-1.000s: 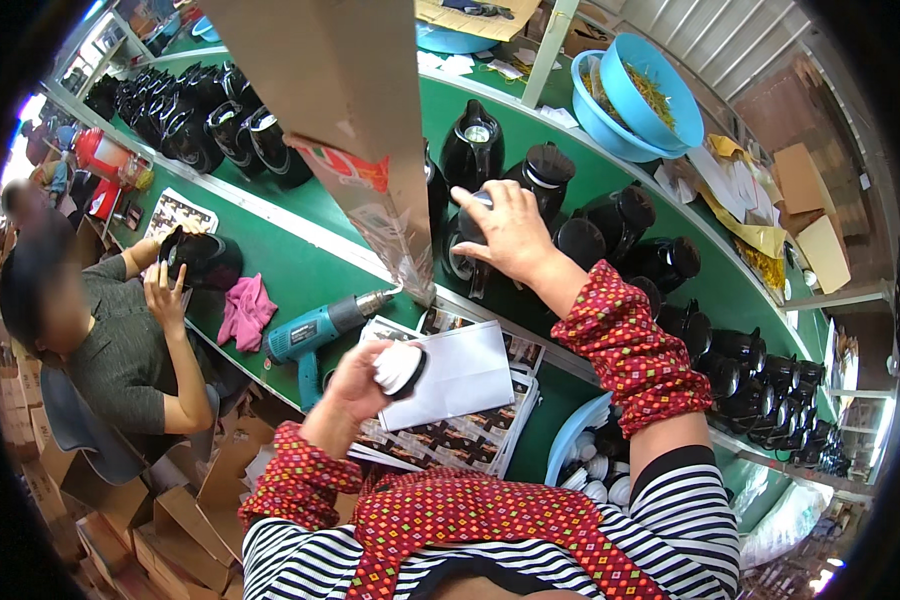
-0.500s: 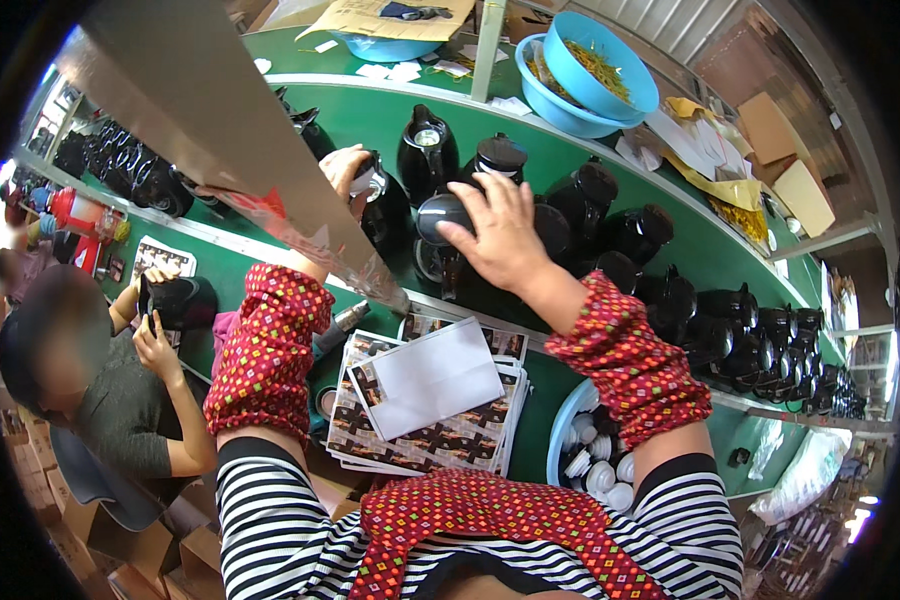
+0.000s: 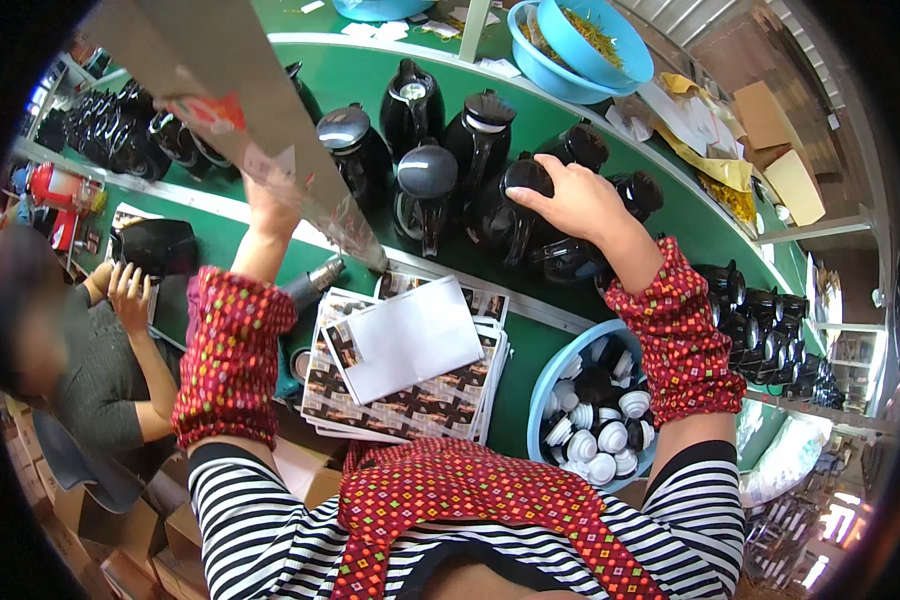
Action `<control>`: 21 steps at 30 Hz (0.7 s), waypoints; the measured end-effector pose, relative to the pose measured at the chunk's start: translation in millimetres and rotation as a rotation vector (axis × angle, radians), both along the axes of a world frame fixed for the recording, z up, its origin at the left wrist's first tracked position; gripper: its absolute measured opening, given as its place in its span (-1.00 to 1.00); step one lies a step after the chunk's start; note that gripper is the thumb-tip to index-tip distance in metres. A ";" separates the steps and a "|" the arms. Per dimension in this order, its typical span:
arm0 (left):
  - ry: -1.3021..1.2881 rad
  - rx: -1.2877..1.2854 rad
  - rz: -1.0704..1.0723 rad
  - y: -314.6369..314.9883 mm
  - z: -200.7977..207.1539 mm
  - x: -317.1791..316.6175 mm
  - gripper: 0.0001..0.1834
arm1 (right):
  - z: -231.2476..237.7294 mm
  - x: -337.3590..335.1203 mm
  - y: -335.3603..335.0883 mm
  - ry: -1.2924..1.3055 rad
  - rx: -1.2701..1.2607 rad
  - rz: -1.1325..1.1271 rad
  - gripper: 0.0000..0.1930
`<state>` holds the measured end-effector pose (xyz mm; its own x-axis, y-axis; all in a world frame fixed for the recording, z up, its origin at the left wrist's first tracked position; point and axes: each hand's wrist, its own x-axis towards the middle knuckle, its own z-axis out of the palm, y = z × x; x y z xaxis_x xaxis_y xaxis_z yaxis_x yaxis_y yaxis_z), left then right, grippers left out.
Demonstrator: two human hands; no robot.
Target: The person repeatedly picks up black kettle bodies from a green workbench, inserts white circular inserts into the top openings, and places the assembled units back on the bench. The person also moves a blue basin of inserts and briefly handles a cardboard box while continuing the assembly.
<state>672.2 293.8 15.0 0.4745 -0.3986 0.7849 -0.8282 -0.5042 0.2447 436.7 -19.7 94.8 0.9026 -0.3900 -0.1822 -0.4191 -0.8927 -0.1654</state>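
Observation:
Several glossy black thermos jugs stand close together on the green bench. My right hand [image 3: 580, 200] is closed over the top of a black jug [image 3: 500, 215], thumb on the near side of its dark lid [image 3: 528, 180]. Left of it are a jug with a shiny domed lid [image 3: 427, 172] and another lidded jug [image 3: 343, 128]. Behind these, an open-topped jug [image 3: 410, 105] shows a pale silvery mouth. Behind the slanted metal post, my left hand [image 3: 270, 195] is raised, its fingers mostly hidden; what it touches, if anything, cannot be made out.
The metal post [image 3: 260, 110] slants down between my left hand and the jugs. Printed sheets [image 3: 410, 345] lie stacked before me, beside a blue basin [image 3: 540, 400] of white and black stoppers. Blue basins [image 3: 570, 60] sit on the far shelf. A co-worker [image 3: 100, 350] handles a black jug at left.
My right hand has moved right, from the shiny domed lid to another jug's top. My left hand has left a jug and drawn back left behind the post. The view has shifted slightly.

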 end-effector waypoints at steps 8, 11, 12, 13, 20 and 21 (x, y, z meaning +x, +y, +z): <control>0.332 -0.202 -0.362 28.3 -3.8 -217.1 -0.53 | -3.8 17.4 -4.7 0.228 -0.116 0.233 0.00; 0.761 -0.116 -0.580 -25.2 -32.0 -257.2 -0.59 | -10.3 17.6 -20.0 0.244 -0.172 0.280 -0.05; 0.755 -0.105 -0.562 -43.1 -43.1 -259.4 -0.56 | -6.7 17.8 -18.7 0.214 -0.166 0.245 -0.21; 0.745 -0.092 -0.541 -60.0 -53.4 -259.0 -0.54 | 0.3 24.0 -11.0 0.287 -0.278 0.183 -0.18; 0.851 0.119 -0.309 -138.0 -62.4 -244.1 -0.32 | -7.0 9.6 -22.0 0.158 -0.107 0.457 -0.01; 0.891 0.148 -0.306 -142.4 -64.1 -241.4 -0.34 | -7.1 17.2 -11.2 0.307 -0.212 0.349 -0.12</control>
<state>430.8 151.4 -49.1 0.7327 -0.6704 0.1172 -0.4693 -0.3729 0.8004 453.9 -30.9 87.7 0.9030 -0.1319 -0.4089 -0.0906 -0.9888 0.1189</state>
